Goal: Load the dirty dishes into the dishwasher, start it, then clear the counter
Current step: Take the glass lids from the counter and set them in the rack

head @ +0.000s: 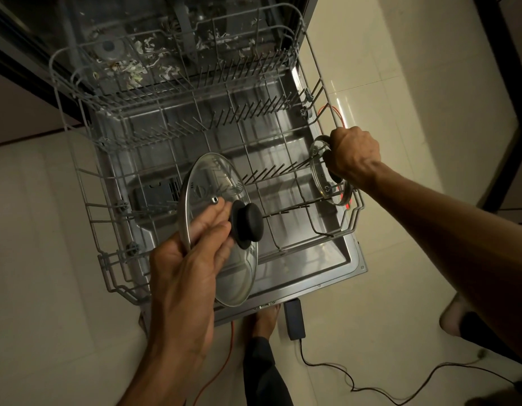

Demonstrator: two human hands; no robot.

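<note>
Nearest, the left hand (pixel 183 268) grips a large glass lid (pixel 221 230) by its rim, fingers (pixel 213 221) beside the black knob (pixel 248 227), above the rack (pixel 87 183). Farther right, the right hand (pixel 353 155) clasps a small lid (pixel 319 168) standing in the rack's corner.

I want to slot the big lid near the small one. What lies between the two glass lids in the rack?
In the head view, only a row of rack tines lies between the large lid and the small lid; no dishes.

Small lid (pixel 330 174) in rack (pixel 87 200) R.
</note>
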